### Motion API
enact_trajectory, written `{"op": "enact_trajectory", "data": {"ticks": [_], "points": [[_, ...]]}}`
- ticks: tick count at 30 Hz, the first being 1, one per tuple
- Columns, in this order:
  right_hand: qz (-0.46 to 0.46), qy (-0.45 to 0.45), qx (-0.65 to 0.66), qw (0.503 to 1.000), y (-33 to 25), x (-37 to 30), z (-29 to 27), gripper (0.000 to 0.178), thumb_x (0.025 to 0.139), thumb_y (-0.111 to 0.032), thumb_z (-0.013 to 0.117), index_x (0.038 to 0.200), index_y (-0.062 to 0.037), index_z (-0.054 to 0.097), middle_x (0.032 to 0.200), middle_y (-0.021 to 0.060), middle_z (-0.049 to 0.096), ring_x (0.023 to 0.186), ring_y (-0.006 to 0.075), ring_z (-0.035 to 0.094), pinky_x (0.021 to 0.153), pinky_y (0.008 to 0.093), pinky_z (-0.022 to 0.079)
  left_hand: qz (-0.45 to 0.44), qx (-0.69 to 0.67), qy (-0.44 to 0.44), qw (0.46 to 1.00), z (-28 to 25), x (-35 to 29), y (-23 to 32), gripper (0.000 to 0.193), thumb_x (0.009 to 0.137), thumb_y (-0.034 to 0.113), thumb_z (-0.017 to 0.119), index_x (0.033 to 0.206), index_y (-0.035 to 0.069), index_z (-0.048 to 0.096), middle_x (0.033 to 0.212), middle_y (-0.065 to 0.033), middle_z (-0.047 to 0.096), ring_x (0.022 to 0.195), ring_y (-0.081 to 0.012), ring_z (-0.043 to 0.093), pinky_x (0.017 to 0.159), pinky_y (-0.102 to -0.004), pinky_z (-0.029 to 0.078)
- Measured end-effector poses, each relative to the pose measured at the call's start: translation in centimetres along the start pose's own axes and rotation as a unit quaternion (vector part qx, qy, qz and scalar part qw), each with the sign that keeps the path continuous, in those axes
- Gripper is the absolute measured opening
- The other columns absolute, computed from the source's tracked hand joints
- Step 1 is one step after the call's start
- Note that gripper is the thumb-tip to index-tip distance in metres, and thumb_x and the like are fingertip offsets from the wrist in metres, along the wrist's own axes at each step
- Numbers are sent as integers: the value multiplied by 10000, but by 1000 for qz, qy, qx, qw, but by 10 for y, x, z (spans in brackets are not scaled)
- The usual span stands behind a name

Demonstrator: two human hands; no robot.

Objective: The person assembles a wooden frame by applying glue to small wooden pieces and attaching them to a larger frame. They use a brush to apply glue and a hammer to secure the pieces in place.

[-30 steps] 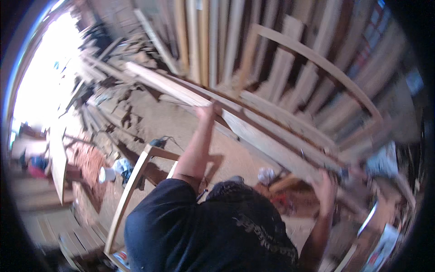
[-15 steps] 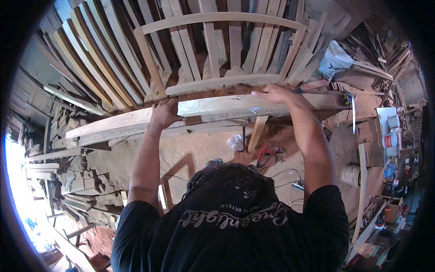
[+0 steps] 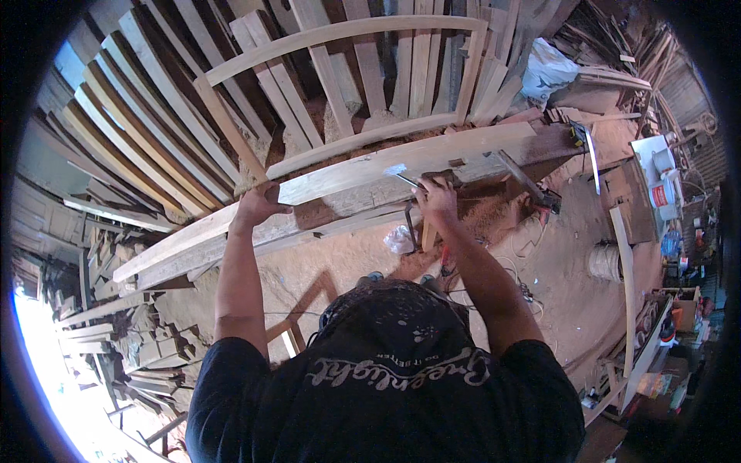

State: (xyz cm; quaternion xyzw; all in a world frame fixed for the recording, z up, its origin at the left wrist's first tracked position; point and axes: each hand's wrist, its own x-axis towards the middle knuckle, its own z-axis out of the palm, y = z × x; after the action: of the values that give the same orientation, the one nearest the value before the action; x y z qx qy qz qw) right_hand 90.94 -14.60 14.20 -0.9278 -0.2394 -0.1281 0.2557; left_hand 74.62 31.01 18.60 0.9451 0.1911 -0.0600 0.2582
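Observation:
A long pale wooden board (image 3: 347, 175) lies across a rough, thick beam (image 3: 347, 201) in front of me. My left hand (image 3: 261, 204) is wrapped over the board's near edge, left of the middle. Farther right, my right hand (image 3: 436, 194) is closed on a slim tool with a shiny metal blade (image 3: 406, 180), whose exact kind I cannot make out. The blade points left toward the board's face, beside a small bright bluish patch. A dark handsaw-like or clamp-like tool (image 3: 532, 185) rests at the beam's right part.
Behind the board stands a pale wooden frame (image 3: 347, 28), with several long planks leaning beyond it. A white plastic bag (image 3: 548, 69) sits at the back right. A clear bag (image 3: 399, 239) and cables lie on the dusty floor. A coil (image 3: 604, 262) stands at right.
My right hand has come off the board, moved left and nearer, and picked up the slim metal tool. The board's right end has shifted left. My left hand stays on the board.

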Motion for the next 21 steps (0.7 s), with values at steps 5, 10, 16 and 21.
{"op": "enact_trajectory", "data": {"ticks": [5,10,16,21], "points": [[-32,4,-37,999,10,3,27,211,918,-302,699,1046,-144,754,1062,118,654,1065,370,603,933,484,483,36,121,-32,992,4,28,-30,1025,551,525,982,1388,59,617,1289,-180,695,1221,-318,650,1054,-401,501],[-32,36,-30,998,30,-14,16,143,969,-234,649,974,-95,685,1007,135,653,956,397,611,863,509,491,7,-53,-26,998,11,31,-62,939,552,459,997,1352,108,652,1211,-156,723,1129,-304,678,995,-408,520],[181,38,123,975,64,-64,30,184,1026,-215,630,1111,-55,657,961,121,695,806,275,676,783,396,546,69,48,-7,996,1,11,-91,913,518,326,1017,1323,97,651,1165,-134,725,1105,-304,675,979,-394,526],[393,51,566,723,74,-130,-9,215,1002,-176,678,1173,-45,666,953,38,691,819,123,661,735,274,528,60,-21,-2,998,-1,-14,-151,891,499,283,1022,1276,57,648,1185,-137,704,1153,-339,650,1026,-414,507]]}}
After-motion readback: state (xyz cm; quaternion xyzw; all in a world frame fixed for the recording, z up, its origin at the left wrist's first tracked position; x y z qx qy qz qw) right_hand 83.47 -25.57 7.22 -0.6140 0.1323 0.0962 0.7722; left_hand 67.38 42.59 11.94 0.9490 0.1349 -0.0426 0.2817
